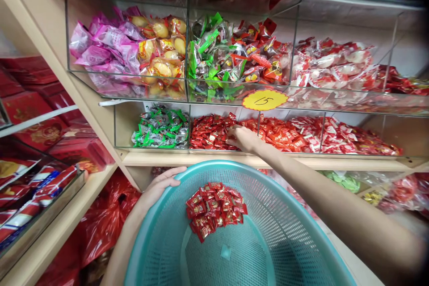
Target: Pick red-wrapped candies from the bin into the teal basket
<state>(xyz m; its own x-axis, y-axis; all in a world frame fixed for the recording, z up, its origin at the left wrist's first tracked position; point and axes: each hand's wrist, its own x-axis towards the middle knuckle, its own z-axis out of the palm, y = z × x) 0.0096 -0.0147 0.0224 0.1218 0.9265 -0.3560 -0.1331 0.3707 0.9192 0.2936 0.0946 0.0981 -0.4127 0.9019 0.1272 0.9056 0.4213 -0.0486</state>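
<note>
My left hand (160, 186) grips the far left rim of a teal mesh basket (284, 228), thumb over the edge. A pile of small red wrapped candies (214, 209) lies inside the basket. My right hand (244, 137) reaches forward into a clear bin of the same red candies (209, 132) on the lower shelf, fingers curled down into the heap. Whether the fingers hold any candy is hidden.
Clear bins line the shelves: green-wrapped sweets (161, 129) left of the red ones, pink packets (100, 49), yellow cakes (164, 49), mixed green and red wrappers (228, 58) above. A yellow price tag (264, 99) reads 15. Red boxes (33, 116) fill the left shelf.
</note>
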